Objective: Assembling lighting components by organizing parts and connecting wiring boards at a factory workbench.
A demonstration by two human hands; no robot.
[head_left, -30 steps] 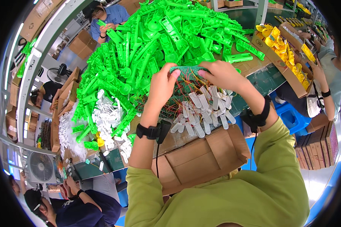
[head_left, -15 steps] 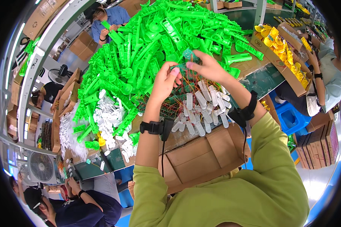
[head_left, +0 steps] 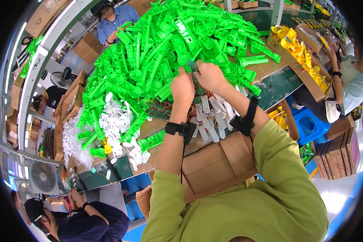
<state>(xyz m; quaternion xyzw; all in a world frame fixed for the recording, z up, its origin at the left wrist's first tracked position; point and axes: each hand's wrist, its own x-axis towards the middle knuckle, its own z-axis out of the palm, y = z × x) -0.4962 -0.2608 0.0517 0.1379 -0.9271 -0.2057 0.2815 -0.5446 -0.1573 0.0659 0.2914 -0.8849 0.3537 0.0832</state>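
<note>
A large heap of bright green moulded plastic parts point(head_left: 165, 52) covers the far side of the table point(head_left: 282, 82). Nearer lie white plastic pieces point(head_left: 211, 115) over a tangle of thin coloured wires point(head_left: 165, 109). The left hand point(head_left: 182, 86) and right hand point(head_left: 209, 76) meet at the heap's near edge, fingers closed together on a small dark green part point(head_left: 192, 66).

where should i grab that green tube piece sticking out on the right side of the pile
Probably by the plain tube shaft of the green tube piece, coming from the right: it lies almost flat on top of the green pile with its end pointing right and open space around it, while its wider left end runs in among the other parts.
</note>
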